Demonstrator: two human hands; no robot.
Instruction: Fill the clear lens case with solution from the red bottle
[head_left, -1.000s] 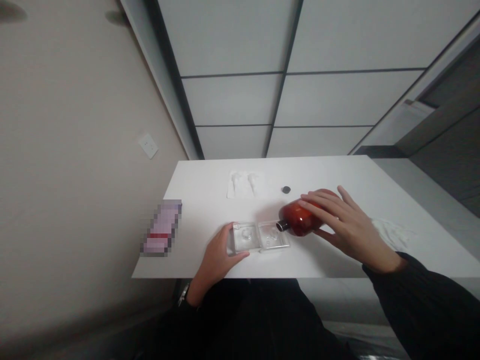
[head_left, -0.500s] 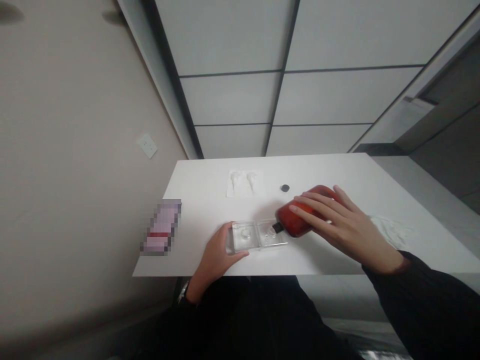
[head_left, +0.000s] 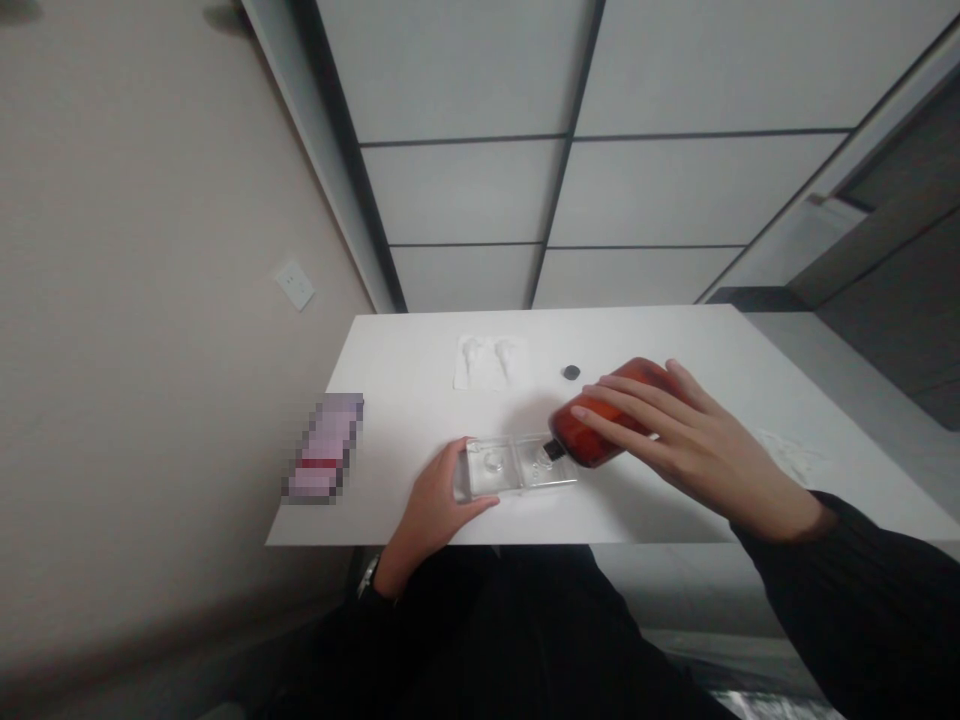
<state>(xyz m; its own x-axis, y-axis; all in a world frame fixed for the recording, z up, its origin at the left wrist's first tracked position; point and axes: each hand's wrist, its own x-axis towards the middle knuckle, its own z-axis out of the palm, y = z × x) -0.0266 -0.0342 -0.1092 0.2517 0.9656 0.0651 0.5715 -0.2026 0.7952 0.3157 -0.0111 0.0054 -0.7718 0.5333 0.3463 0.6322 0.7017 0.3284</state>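
My right hand [head_left: 679,440] is wrapped over a reddish-brown bottle [head_left: 596,430], which is tipped with its black neck [head_left: 553,450] pointing down to the left. That neck hovers at the right compartment of a clear, two-compartment plastic box [head_left: 495,483]; whether liquid is flowing I cannot tell. Fingers and thumb of my left hand [head_left: 435,505] grip the box's left end on the table. Each compartment has a round, clear raised part. A small dark round cap [head_left: 571,372] lies behind the bottle.
A white sheet [head_left: 486,378] bearing two whitish objects lies at the back of the white table [head_left: 405,400]. A blurred-out purple item [head_left: 326,450] is at the left edge. Crumpled white material [head_left: 799,455] lies right, beyond my right wrist. A wall stands close on the left.
The bottle has tilted slightly more, its base end a little higher, and my right wrist has shifted slightly right. My left hand still grips the box.
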